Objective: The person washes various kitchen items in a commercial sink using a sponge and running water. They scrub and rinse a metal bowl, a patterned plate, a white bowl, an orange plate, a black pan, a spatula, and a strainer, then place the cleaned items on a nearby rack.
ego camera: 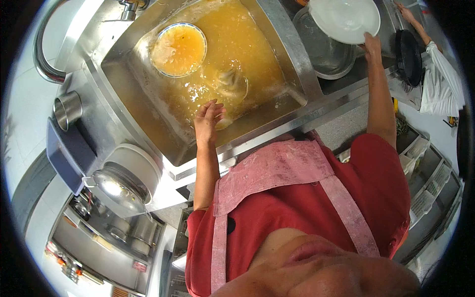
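My left hand (209,119) hangs over the near side of a stainless steel sink (133,115), fingers bent and somewhat apart, with no object in them. Cloudy yellowish water with bits of foam fills the sink. A round bowl with a blue-patterned rim (180,23) lies in it, full of the same liquid. Beside it, a greyish cloth-like thing (231,78) pokes through the surface; what lies below is hidden. On the right, my right hand (372,45) grips the near rim of a wide white dish (347,18), held tilted above a metal basin (323,61).
A curved faucet (48,70) rises at the left. Along that side stand a steel cup (68,110), a blue-grey plastic tub (70,152) and a white bucket (139,159) bearing a metal strainer (115,185). Black pans (408,57) sit at the right, near another person's arm (417,28).
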The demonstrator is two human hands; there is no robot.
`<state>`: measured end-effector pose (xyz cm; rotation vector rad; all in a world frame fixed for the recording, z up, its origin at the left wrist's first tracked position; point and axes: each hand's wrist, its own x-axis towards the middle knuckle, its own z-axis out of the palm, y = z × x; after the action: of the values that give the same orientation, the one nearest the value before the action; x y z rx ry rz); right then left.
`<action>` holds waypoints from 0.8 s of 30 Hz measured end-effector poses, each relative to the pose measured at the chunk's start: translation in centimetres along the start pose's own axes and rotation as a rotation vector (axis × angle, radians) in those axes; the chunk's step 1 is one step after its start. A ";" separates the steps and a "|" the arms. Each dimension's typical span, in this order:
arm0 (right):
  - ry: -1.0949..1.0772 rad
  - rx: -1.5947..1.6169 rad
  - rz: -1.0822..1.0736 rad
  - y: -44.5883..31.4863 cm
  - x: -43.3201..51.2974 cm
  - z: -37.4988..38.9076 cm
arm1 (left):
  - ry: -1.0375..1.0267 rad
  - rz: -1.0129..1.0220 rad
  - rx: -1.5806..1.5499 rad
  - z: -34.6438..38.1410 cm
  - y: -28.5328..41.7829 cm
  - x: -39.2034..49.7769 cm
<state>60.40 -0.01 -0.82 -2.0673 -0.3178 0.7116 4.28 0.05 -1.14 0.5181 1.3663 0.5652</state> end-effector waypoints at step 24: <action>-0.591 -1.328 -0.222 13.7 7.4 6.1 | 0.336 0.230 -0.020 -11.8 -2.7 -8.9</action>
<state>62.12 -0.09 -17.43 -2.8514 -1.6921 1.1222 -8.26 -7.60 2.27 0.5860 1.6271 0.8827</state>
